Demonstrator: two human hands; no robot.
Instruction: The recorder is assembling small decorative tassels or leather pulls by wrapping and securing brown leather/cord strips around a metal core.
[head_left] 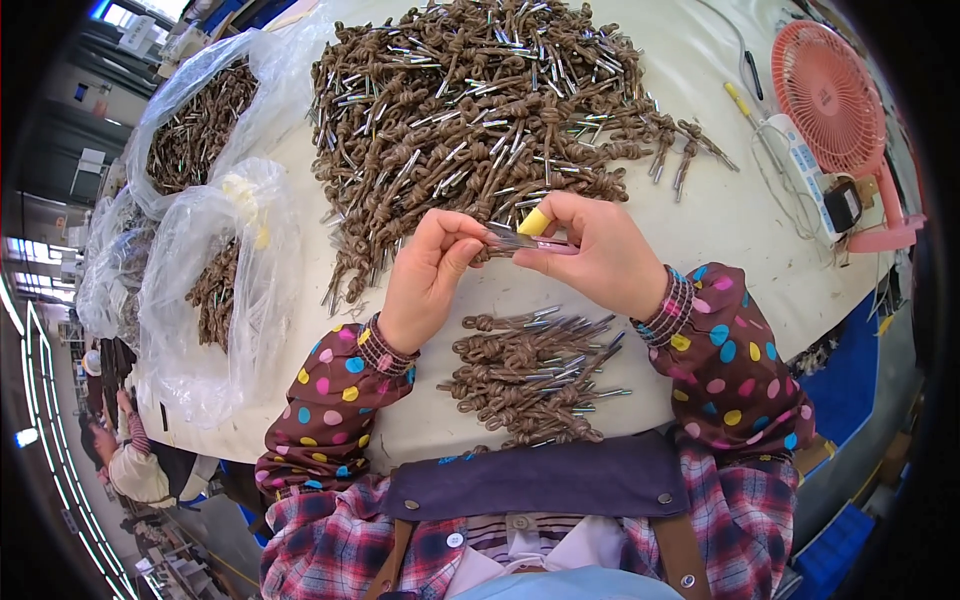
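Observation:
In front of me, both hands meet over the table. The fingers of my left hand pinch a brown knotted cord, mostly hidden by the fingers. Closed round small thread snips with pinkish handles is my right hand; their metal blades point at the left fingertips. A yellow cover sits on a right fingertip. Below the hands lies a smaller pile of knotted cords with shiny metal tips. Just beyond them spreads a large heap of the same cords.
Clear plastic bags with more cords stand at the left. On the right are a pink fan, a white power strip with a black plug, loose cables and a yellow-handled tool. Another person sits at far left.

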